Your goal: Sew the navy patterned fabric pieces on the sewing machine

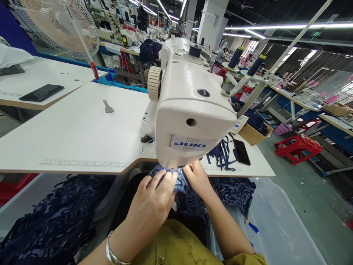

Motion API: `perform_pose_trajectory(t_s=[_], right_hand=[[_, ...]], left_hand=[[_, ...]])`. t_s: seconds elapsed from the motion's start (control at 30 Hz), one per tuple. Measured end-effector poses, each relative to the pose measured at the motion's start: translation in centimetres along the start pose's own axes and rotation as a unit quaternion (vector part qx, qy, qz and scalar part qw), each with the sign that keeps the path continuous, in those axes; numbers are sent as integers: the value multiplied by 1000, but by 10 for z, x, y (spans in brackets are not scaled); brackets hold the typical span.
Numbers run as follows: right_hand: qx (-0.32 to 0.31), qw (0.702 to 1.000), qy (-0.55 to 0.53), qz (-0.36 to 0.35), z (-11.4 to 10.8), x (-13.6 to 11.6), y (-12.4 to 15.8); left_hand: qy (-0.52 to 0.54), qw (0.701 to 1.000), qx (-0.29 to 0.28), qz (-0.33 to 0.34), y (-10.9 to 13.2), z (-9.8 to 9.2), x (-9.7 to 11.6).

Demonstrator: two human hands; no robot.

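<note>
A white JUKI sewing machine [190, 121] stands in front of me, its head hiding the needle area. Beneath it, a piece of navy-and-blue patterned fabric [181, 184] hangs over the table's front edge toward my lap. My left hand [154, 198] is closed on this fabric, fingers laid over its top and the thumb tucked lower at the side. Close to the machine head, my right hand [198, 178] pinches the fabric's right edge between thumb and bent fingers. What lies directly under the fingertips is partly hidden.
On the white table [82, 129] are navy strips [224, 152] and a phone [242, 152]. A dark patterned fabric pile [60, 213] lies low left. At right are a clear plastic bin [278, 221], a cardboard box [252, 134] and a red stool [299, 147]. A fan [60, 24] stands behind left.
</note>
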State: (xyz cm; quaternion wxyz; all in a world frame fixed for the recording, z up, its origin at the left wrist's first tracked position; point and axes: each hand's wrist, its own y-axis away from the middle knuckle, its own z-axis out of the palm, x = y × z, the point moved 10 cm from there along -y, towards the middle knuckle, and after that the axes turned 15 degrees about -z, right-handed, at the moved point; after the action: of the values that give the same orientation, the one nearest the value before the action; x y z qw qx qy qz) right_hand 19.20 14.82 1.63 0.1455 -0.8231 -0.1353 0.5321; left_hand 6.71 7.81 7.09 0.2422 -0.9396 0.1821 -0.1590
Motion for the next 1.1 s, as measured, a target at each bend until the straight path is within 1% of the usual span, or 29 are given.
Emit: perform_pose_trajectory(t_s=[0.07, 0.2, 0.37, 0.57, 0.9, 1.1], right_hand=[[4, 1000, -17, 1, 1, -2, 5], [4, 1000, -7, 7, 2, -6, 11], [22, 999, 32, 26, -2, -6, 8], [25, 997, 72, 25, -3, -7, 3], [28, 997, 74, 18, -2, -5, 4], [24, 996, 78, 21, -1, -5, 4]], left_hand=[[21, 1000, -15, 13, 3, 3, 0], [40, 997, -39, 57, 12, 6, 3], [6, 999, -18, 41, 13, 4, -1], [-26, 999, -15, 26, 9, 4, -1], [9, 999, -25, 23, 7, 5, -4], [2, 999, -25, 24, 6, 5, -3]])
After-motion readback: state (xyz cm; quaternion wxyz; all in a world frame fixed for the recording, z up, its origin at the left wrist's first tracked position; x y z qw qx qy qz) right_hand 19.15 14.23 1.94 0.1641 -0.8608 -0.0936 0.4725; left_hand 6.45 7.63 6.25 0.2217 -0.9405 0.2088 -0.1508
